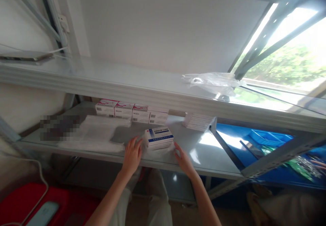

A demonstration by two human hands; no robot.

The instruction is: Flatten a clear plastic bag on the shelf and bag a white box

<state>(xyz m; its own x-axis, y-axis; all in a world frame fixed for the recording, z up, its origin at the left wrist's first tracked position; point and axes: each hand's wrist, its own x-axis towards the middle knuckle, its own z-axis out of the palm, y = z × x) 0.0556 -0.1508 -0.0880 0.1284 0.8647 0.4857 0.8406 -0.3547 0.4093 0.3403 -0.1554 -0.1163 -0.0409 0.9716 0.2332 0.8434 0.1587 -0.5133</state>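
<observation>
A stack of flat white-and-blue medicine boxes (160, 138) sits on the lower grey shelf, close to its front edge. Clear plastic film (154, 153) shows around the bottom of the stack. My left hand (132, 152) is at the stack's left side, palm down with its fingers apart. On the other side, my right hand (182, 157) has its fingers extended toward the stack's right edge. Whether the fingertips touch the film or the boxes, I cannot tell. Flat clear plastic bags (94, 132) lie to the left of my left hand.
Pink-and-white boxes (123, 110) stand in a row behind. A plastic-wrapped stack of boxes (198, 121) is at the back right. The upper shelf (122, 78) overhangs, with a crumpled plastic bag (211, 80) on it. A red stool (61, 202) carries a phone (43, 214). Blue bins (267, 137) are right.
</observation>
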